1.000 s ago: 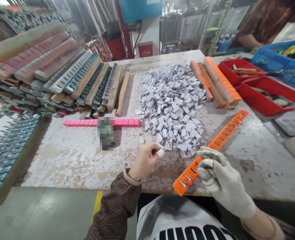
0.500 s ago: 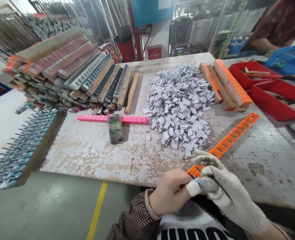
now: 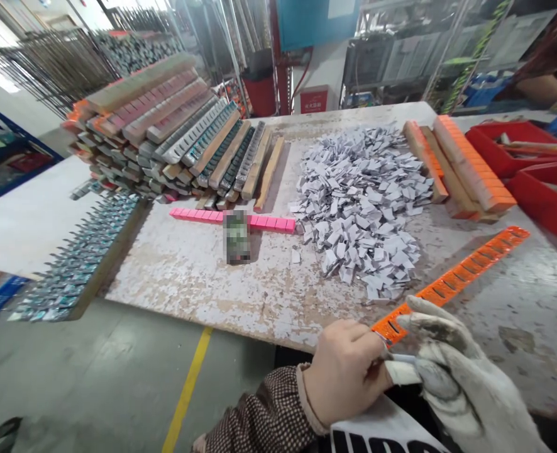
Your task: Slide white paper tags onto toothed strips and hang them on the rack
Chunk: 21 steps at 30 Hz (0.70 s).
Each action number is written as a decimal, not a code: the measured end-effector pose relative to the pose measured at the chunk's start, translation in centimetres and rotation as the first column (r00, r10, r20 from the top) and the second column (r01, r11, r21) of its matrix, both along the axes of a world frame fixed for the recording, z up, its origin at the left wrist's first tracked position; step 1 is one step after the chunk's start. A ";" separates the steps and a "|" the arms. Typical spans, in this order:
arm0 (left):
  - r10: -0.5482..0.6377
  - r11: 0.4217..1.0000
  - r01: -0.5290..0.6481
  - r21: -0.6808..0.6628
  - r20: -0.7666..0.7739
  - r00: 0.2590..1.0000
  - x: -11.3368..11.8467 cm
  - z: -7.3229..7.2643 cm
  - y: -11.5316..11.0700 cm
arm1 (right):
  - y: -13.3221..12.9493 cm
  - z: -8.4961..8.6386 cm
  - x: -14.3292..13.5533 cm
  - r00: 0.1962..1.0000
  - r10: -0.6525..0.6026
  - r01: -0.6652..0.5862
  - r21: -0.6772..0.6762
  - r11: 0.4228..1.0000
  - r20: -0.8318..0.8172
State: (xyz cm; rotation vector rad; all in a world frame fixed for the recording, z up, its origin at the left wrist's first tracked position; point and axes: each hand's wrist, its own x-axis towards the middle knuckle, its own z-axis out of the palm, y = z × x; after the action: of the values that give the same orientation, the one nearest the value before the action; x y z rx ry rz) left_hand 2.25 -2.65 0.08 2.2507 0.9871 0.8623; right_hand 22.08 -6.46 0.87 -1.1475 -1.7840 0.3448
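A long orange slotted strip slants from the right of the table toward me, its near end between my hands. My right hand, in a soiled white glove, curls around the strip near this end, with its fingertips at the edge. My bare left hand is closed against the near end, its thumb wrapped in a white covering. What its fingers pinch is hidden. Just beyond the hands lies a heap of small white folded pieces. A single white piece lies apart from it.
Left of the heap, a pink strip runs under a blurred block. Stacked slotted bars fill the back left; a spiky metal row lies at the left edge. Orange-faced bars and red bins stand at right. Someone's arm shows behind.
My view has turned left, so the table's things sit farther right in the picture. The strip's near end shows more between my hands, and the gloved fingers have loosened slightly.
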 end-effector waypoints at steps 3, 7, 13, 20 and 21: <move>-0.112 0.994 0.112 0.002 -0.033 0.993 -0.5 0.7 0.0 | -0.1 -0.2 -0.7 1.000 0.018 -0.020 -0.071 0.997 -0.024; -0.251 0.967 0.256 -0.022 0.131 0.959 -0.8 0.7 0.1 | -0.1 -1.2 -1.4 0.996 0.039 -0.052 -0.148 0.988 -0.085; -0.129 0.989 0.139 -0.048 0.170 0.977 -0.7 -1.0 -0.6 | -0.2 -1.6 -2.3 0.994 0.031 -0.047 -0.143 0.989 -0.109; 0.221 0.975 -0.219 0.034 -0.048 0.974 -8.7 -1.1 4.6 | 1.1 0.3 -1.3 0.980 -0.007 -0.038 -0.222 0.974 -0.200; 0.364 0.931 -0.350 0.106 -0.166 0.917 -10.8 -1.2 6.1 | 1.1 0.2 -0.8 0.971 -0.019 -0.039 -0.240 0.970 -0.236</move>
State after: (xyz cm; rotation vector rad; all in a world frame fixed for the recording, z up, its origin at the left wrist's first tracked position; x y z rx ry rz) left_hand -8.58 3.41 -1.10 2.2794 1.5110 0.8616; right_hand 21.31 -5.31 1.11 -1.2113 -1.5673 0.6948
